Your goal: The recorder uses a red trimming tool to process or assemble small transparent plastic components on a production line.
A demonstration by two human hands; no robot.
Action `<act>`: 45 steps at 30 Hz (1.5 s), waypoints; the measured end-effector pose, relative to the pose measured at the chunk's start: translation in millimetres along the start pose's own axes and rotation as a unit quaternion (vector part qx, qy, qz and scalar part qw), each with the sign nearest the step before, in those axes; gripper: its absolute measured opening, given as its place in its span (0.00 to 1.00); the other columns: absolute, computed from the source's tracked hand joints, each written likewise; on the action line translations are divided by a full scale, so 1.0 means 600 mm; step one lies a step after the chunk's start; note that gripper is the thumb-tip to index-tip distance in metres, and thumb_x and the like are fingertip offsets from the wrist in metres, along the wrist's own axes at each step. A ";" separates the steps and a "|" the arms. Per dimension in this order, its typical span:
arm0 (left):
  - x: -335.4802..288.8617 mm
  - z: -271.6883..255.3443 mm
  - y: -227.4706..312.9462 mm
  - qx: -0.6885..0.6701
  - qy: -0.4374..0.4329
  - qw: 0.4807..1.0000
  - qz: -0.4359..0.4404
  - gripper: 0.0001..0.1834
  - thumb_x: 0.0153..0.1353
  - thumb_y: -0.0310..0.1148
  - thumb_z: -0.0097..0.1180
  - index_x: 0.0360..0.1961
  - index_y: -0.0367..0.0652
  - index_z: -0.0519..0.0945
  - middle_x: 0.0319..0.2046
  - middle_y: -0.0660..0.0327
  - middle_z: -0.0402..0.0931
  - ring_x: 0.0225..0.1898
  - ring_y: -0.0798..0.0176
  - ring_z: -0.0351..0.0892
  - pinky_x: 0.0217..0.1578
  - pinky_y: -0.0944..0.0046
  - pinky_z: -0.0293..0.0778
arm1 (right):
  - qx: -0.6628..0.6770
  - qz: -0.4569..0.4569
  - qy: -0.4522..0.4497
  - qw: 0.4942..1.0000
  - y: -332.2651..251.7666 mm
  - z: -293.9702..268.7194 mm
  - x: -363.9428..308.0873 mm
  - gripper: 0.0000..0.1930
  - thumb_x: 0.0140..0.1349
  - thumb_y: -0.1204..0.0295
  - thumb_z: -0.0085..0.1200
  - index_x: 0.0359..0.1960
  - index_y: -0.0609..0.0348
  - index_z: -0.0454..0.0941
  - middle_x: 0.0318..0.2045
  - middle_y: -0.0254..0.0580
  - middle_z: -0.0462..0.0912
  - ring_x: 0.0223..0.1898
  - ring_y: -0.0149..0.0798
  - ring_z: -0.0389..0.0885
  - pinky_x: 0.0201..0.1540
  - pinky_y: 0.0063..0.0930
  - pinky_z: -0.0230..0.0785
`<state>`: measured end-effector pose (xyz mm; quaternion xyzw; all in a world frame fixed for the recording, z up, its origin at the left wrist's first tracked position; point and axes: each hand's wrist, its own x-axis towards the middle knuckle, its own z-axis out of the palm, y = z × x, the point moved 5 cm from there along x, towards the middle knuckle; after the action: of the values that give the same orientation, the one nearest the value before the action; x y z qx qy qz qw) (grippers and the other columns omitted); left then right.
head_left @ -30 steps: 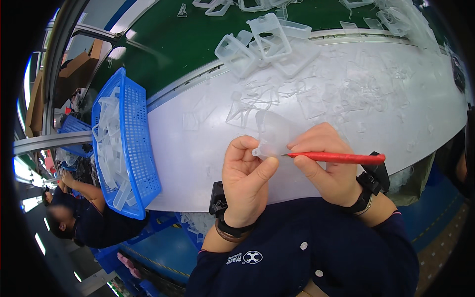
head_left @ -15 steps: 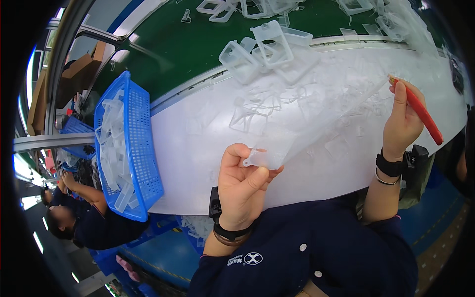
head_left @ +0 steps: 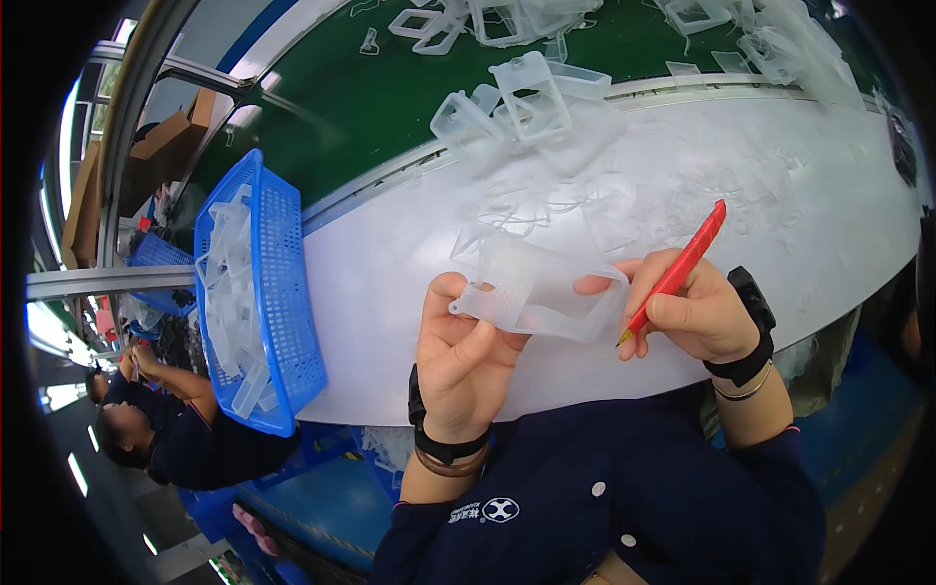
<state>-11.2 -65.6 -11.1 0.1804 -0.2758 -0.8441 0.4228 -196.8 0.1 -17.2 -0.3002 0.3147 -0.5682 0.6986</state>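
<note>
A soft translucent case with a large opening and a small tab at its left end hangs in front of me above the white table. My left hand pinches that left end between thumb and fingers. In my right hand is a slim red tweezer-like tool, its brass-coloured tip slanting down to the left beside the case's right edge. Some right fingers reach behind and into that edge. Whether the tip touches the case I cannot tell.
Left on the white table stands a blue basket of translucent pieces. Clear scraps litter the table. More translucent cases lie along the green surface beyond. Another person works at far left.
My right hand has come from the far right toward my left hand, and the tool has turned tip-down. The long stretched translucent material has drawn back into the case's shape.
</note>
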 end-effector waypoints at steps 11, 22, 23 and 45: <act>-0.016 -0.003 0.060 0.476 0.069 0.857 0.185 0.18 0.53 0.13 0.50 0.44 0.38 0.68 0.47 0.50 0.72 0.49 0.63 0.72 0.49 0.64 0.68 | -0.354 -0.166 -0.060 0.918 -0.023 0.030 0.020 0.03 0.50 0.75 0.59 0.27 0.58 0.79 0.41 0.46 0.76 0.39 0.37 0.75 0.41 0.28 0.67; -0.010 -0.035 0.121 0.479 0.107 0.838 0.239 0.12 0.56 0.15 0.50 0.42 0.33 0.72 0.41 0.54 0.73 0.38 0.65 0.76 0.44 0.66 0.73 | -0.240 -0.209 0.089 0.944 -0.004 -0.001 0.020 0.05 0.53 0.73 0.52 0.28 0.62 0.76 0.55 0.57 0.66 0.45 0.41 0.76 0.45 0.31 0.69; 0.000 -0.042 0.148 0.425 0.133 0.862 0.241 0.11 0.57 0.17 0.51 0.42 0.34 0.72 0.43 0.54 0.73 0.40 0.65 0.75 0.44 0.67 0.73 | -0.260 -0.224 0.125 0.931 -0.010 -0.019 0.013 0.06 0.55 0.72 0.50 0.29 0.62 0.75 0.54 0.55 0.67 0.44 0.39 0.76 0.44 0.30 0.68; 0.302 -0.124 0.101 0.780 0.044 0.591 0.201 0.19 0.50 0.25 0.54 0.46 0.40 0.75 0.43 0.53 0.75 0.41 0.51 0.75 0.45 0.62 0.71 | -0.190 -0.151 0.161 0.957 0.014 -0.037 0.029 0.02 0.56 0.80 0.51 0.31 0.63 0.75 0.37 0.43 0.77 0.36 0.29 0.73 0.41 0.23 0.65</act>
<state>-38.7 -265.8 -44.7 0.4178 -0.8392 -0.1912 0.2908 -206.6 -16.8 -39.3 -0.3761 0.4762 -0.6372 0.4751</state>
